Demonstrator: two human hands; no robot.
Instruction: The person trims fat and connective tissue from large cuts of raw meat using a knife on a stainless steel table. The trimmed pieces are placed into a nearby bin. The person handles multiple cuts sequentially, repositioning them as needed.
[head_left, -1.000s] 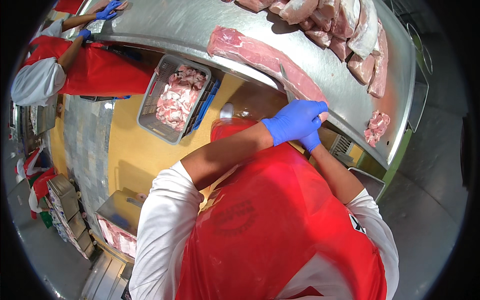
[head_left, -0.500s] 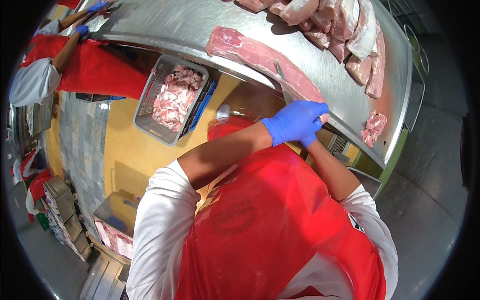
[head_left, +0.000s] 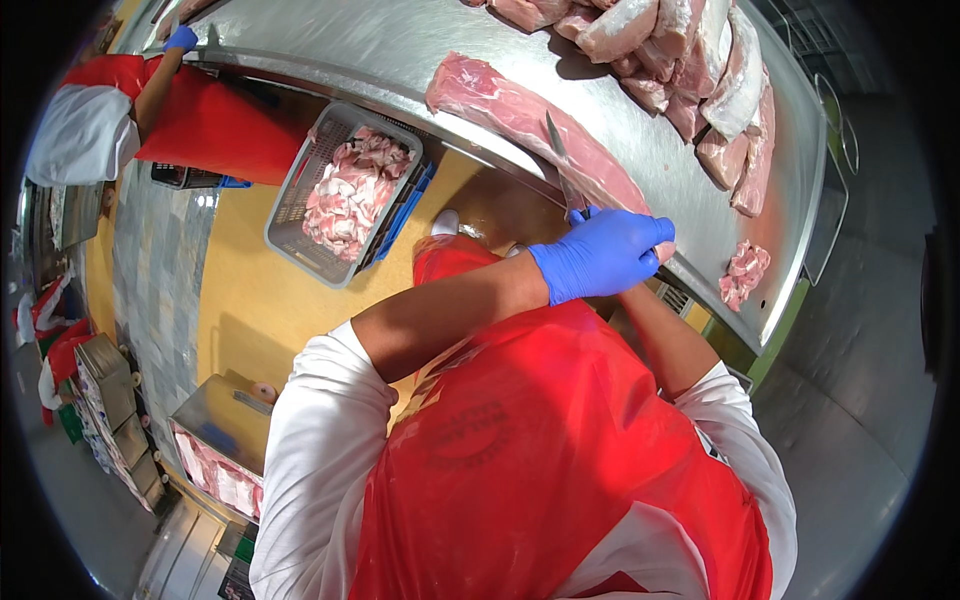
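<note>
On the steel worktop (head_left: 420,40) that curves across the top of the head view, one long pink slab of meat (head_left: 520,115) lies from about 11 o'clock down toward the centre. Its near end runs under the person's left hand (head_left: 600,255), which wears a blue glove and is pressed down on the meat, fingers curled over it. The right hand is hidden beneath the left one; only its bare forearm shows, coming up from 5 o'clock, so whether it is clenched cannot be told. One knife (head_left: 560,160) stands out from under the gloved hand, its blade lying across the slab and pointing toward 12 o'clock.

At 1 o'clock a heap of large meat cuts (head_left: 690,60) is stacked on the worktop, at least six pieces, the exact count unclear. At 3 o'clock one small clump of trimmings (head_left: 745,272) sits alone near the worktop's edge.

Below the worktop, at 10 o'clock, one grey plastic crate (head_left: 300,205) full of pale pink meat scraps rests on a blue crate (head_left: 405,205), on the yellow floor (head_left: 240,300). At 7 o'clock a metal bin (head_left: 215,445) holds more meat.

At 10 to 11 o'clock stands a second person (head_left: 150,110) in a red apron and white sleeves, with one blue-gloved hand (head_left: 180,38) on the worktop. The wearer's own red apron (head_left: 550,460) fills the lower centre. No labels can be made out.
</note>
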